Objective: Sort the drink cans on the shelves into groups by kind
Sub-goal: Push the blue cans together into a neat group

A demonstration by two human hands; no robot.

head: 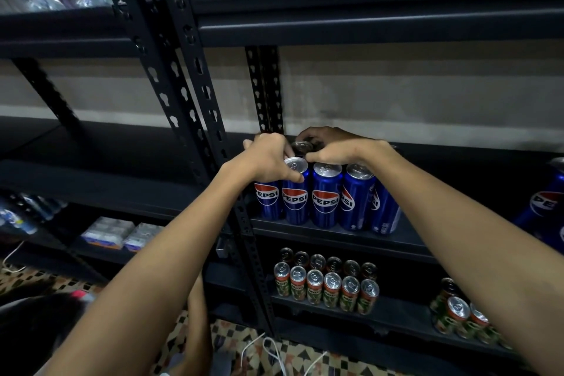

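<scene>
A dark shelf point(335, 233) carries a row of blue cans point(326, 195). The left hand point(268, 159) has its fingers point(291, 175) curled over the row's left cans; the right hand point(338, 151) has its fingers curled over a rear can top point(302, 148).

- The left hand point(268, 156) is bare, with no glove and no ring to see.
- The right hand point(338, 151) is bare too.
- Both arms are bare all the way down, with no sleeves showing.
- No watch or band shows on either wrist.
</scene>
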